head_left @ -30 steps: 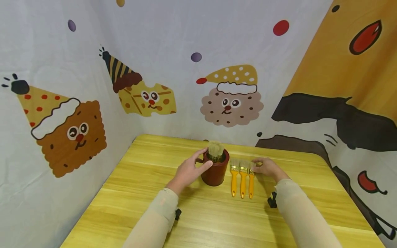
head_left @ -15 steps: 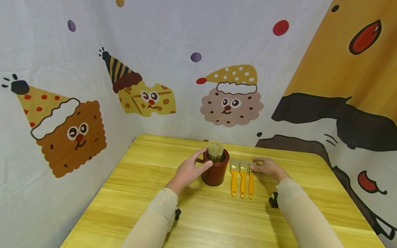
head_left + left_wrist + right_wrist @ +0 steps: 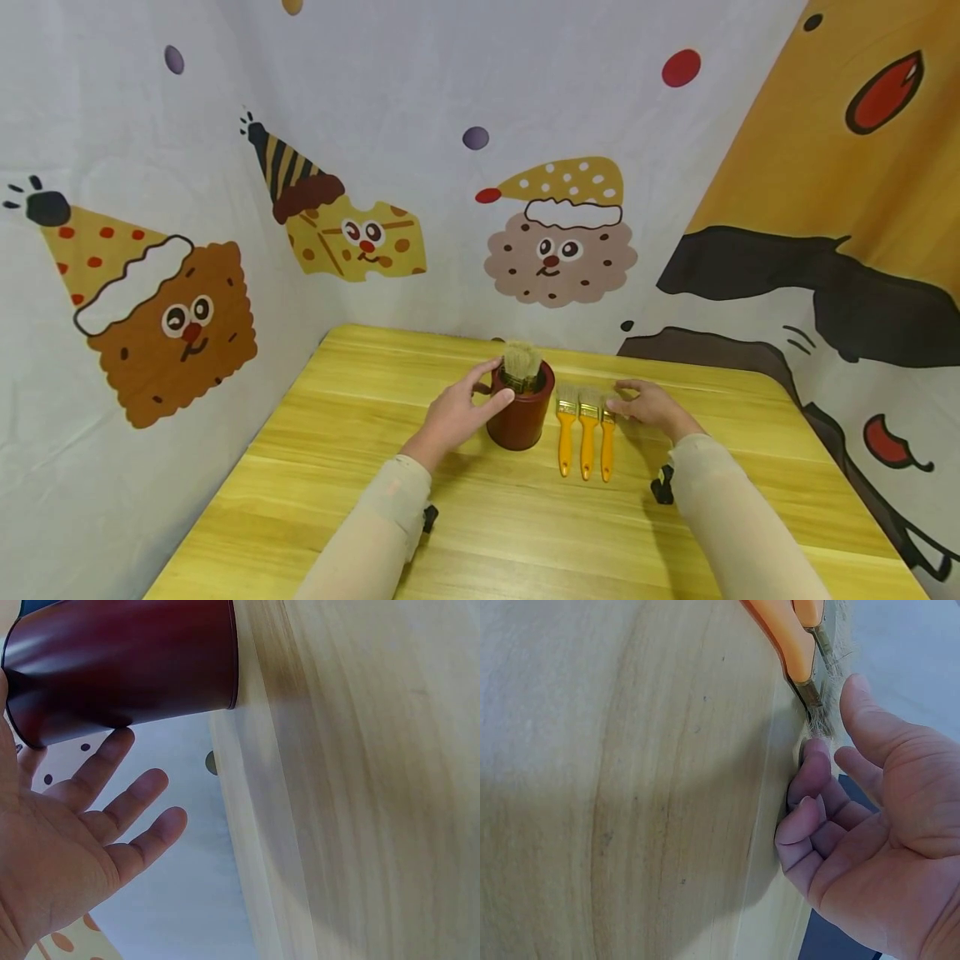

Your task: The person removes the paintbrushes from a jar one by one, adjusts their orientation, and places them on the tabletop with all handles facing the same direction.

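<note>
- One wooden counter (image 3: 525,533).
- Left hand (image 3: 456,412), reaching forward: grip relaxed, fingers spread, touching one upright dark-red cup (image 3: 517,425).
- Right hand (image 3: 651,408): grip slack, thumb apart from bent fingers, beside the narrowest brush (image 3: 607,454).
- Three orange-handled brushes (image 3: 587,450), lying right of the cup.
- Bristles (image 3: 521,361) in the cup, count unclear.

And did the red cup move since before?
No, in the head view the red cup stands in the same spot against the table's back edge.
</note>
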Motion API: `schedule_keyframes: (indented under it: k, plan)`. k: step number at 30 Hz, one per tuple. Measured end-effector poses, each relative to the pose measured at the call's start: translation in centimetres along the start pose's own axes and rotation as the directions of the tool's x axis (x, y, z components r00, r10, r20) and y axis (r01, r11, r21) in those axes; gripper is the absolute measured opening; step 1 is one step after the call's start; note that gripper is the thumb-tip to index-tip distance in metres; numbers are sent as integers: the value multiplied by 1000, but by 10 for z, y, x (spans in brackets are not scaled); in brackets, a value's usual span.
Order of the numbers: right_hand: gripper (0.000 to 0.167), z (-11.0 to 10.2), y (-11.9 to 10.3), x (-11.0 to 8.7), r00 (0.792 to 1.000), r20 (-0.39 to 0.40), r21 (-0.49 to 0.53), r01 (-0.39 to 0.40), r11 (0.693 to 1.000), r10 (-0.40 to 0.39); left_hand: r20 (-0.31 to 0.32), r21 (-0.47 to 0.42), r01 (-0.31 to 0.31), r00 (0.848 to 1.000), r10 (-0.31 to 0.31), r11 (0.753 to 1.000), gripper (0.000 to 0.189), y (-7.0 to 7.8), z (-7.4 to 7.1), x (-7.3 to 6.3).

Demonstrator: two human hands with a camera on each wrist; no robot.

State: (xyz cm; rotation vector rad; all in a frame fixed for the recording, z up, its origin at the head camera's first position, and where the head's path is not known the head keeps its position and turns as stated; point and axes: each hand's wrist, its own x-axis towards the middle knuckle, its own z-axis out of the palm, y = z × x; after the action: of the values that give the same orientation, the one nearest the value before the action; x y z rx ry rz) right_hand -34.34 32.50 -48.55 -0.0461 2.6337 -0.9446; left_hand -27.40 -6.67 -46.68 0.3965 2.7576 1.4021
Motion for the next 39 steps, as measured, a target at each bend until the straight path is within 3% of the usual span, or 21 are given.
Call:
schedule_keyframes:
  k: [18, 27, 33, 39]
  plan:
    - [79, -6, -2, -6, 1000, -14, 9, 4, 1000, -4, 3, -4, 4, 1000, -4, 1000, 67, 3, -1, -2]
    - [95, -19, -5, -9, 1000, -2, 89, 12, 996, -12, 6, -5, 8, 1000, -8, 1000, 66, 3, 0, -2]
    - [98, -22, -20, -14, 996, -29, 98, 84, 992, -82, 5, -6, 8, 1000, -8, 1000, 67, 3, 0, -3]
    - [91, -22, -43, -20, 982, -89, 61, 172, 983, -166, 8, -16, 6, 1000, -6, 1000, 66, 3, -1, -3]
